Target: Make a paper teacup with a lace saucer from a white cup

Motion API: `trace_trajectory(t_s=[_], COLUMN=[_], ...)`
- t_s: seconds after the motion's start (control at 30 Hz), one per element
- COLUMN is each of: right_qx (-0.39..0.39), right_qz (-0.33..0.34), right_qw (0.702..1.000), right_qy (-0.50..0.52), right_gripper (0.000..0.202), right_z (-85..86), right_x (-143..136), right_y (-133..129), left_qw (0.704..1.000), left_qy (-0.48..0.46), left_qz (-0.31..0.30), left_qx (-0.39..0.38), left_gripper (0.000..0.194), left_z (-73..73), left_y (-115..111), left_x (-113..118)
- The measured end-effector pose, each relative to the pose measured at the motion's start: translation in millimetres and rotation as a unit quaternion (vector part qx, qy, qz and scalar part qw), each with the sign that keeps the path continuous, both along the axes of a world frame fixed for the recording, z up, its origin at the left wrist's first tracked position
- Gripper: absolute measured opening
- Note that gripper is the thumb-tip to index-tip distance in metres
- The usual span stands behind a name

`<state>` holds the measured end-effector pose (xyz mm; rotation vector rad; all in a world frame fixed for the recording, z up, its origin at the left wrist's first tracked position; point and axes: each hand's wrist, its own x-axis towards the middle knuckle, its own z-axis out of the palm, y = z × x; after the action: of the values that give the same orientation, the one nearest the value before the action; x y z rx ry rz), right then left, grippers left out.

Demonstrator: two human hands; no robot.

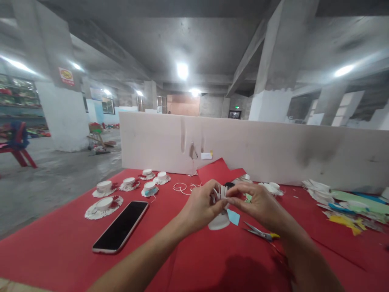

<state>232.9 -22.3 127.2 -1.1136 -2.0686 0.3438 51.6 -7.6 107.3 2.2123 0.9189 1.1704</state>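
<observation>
My left hand (pixel 202 205) and my right hand (pixel 253 202) are close together above the red tabletop (pixel 194 259), fingers pinched on a white paper cup (pixel 223 191) cut into narrow strips. The strips stand up between my fingertips, and my hands hide part of the cup. Below them is a round white piece (pixel 219 221); whether it joins the cup I cannot tell. A light blue paper piece (pixel 233 217) lies beside it. Scissors (pixel 259 232) with a yellow handle part rest open near my right wrist.
Several white cup pieces with frilled brims (pixel 104 205) stand at the left, near a phone (pixel 120 227). Thin white rings (pixel 180 187) and red paper (pixel 217 170) lie behind my hands. Paper scraps (pixel 349 209) are piled at the right. A pale board (pixel 243 146) borders the far edge.
</observation>
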Motion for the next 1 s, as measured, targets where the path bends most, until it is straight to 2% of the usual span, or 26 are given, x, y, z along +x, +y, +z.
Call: trace_trajectory(t_s=[0.13,0.23,0.4,0.5,0.6,0.73,1.0], right_qx=[-0.031,-0.04,-0.09,-0.149,-0.176,-0.161,-0.036], right_qz=[0.02,0.03,0.091,0.097,0.098,0.086,-0.024], right_qw=[0.996,0.996,0.989,0.979,0.973,0.978,0.999], right_qy=[0.08,0.077,0.074,0.098,0.111,0.099,0.01], right_gripper=[0.024,0.027,0.031,0.03,0.031,0.031,0.029], right_z=[2.9,3.3,-1.0,-4.9,-8.0,-10.3,-9.2], right_x=[6.2,6.2,1.2,0.8,2.2,3.1,-12.7], right_y=[3.1,5.2,8.4,11.6,15.1,17.9,9.5], left_qw=[1.0,1.0,1.0,1.0,1.0,1.0,0.999], left_qy=[-0.011,-0.012,-0.001,-0.001,0.0,0.004,-0.006], left_qz=[-0.013,-0.015,-0.017,-0.02,-0.02,-0.014,0.033], left_qx=[-0.013,-0.01,0.004,0.011,0.01,0.008,0.006], left_gripper=[0.015,0.016,0.012,0.012,0.016,0.021,0.022], left_z=[-0.9,-1.8,-0.6,1.1,2.1,2.3,-0.6], left_y=[2.4,3.4,2.7,1.4,0.6,1.7,8.3], left_x=[-1.1,-0.7,-1.1,-1.9,-2.3,-2.2,-0.5])
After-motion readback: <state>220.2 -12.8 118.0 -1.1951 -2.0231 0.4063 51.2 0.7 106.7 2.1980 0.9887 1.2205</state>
